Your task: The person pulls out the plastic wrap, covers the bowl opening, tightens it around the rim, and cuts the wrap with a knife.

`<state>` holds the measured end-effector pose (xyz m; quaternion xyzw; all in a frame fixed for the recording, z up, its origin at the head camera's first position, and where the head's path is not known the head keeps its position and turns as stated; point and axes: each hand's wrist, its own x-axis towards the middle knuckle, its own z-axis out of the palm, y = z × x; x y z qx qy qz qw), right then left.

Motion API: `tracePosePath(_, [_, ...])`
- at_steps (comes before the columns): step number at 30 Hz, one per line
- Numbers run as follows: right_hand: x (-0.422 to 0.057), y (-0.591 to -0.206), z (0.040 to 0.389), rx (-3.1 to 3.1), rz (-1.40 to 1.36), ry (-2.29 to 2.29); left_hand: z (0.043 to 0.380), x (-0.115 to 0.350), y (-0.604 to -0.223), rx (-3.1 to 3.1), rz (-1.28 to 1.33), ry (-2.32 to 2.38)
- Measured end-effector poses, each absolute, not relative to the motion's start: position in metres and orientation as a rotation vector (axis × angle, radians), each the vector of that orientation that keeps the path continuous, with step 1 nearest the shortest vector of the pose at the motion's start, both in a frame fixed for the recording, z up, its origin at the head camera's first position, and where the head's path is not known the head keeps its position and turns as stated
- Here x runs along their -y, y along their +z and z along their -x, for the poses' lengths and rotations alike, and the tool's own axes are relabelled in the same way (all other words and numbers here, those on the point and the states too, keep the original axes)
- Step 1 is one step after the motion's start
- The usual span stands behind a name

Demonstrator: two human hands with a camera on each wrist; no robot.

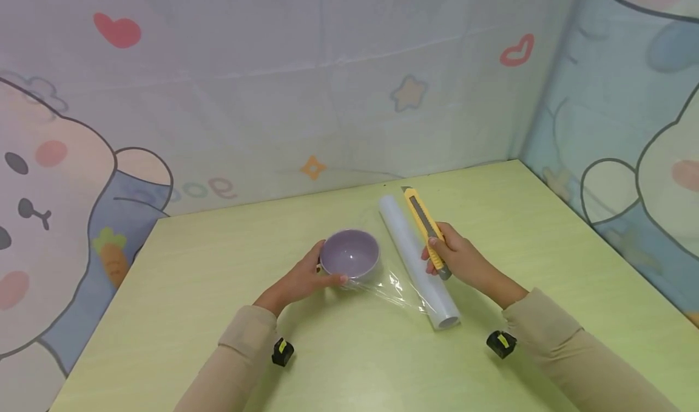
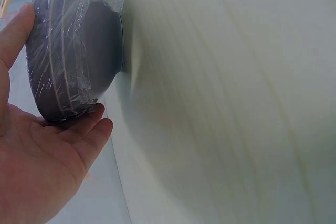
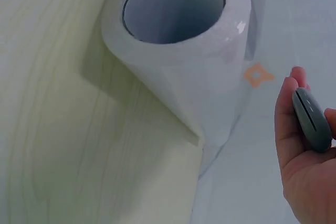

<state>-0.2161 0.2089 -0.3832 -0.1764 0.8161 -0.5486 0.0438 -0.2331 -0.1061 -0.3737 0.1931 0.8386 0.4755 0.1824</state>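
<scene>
A purple bowl (image 1: 351, 255) stands on the table, its side wrapped in clear cling film (image 2: 79, 72). My left hand (image 1: 301, 280) holds it from the left, thumb at the near rim and fingers along the side. From the bowl, the film (image 1: 394, 289) stretches across to a white roll of cling film (image 1: 411, 255) lying on the table. Over the roll, my right hand (image 1: 464, 263) grips a yellow utility knife (image 1: 422, 218), its tip pointing away from me. In the right wrist view, the knife's grey butt end (image 3: 312, 120) shows in the palm.
The pale green table (image 1: 229, 260) reaches back to a cartoon-printed cloth (image 1: 262, 96). More printed cloth (image 1: 644, 114) hangs along the right side. Black wrist cameras sit below the left sleeve (image 1: 246, 333) and the right sleeve (image 1: 546, 327).
</scene>
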Motion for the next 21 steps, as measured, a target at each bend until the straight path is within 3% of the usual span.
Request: tracePosePath(21, [-0.206, -0.38, 0.212, -2.624, 0.375, -1.552, 0.25, 0.114, -0.4, -2.411, -0.546, 1.349])
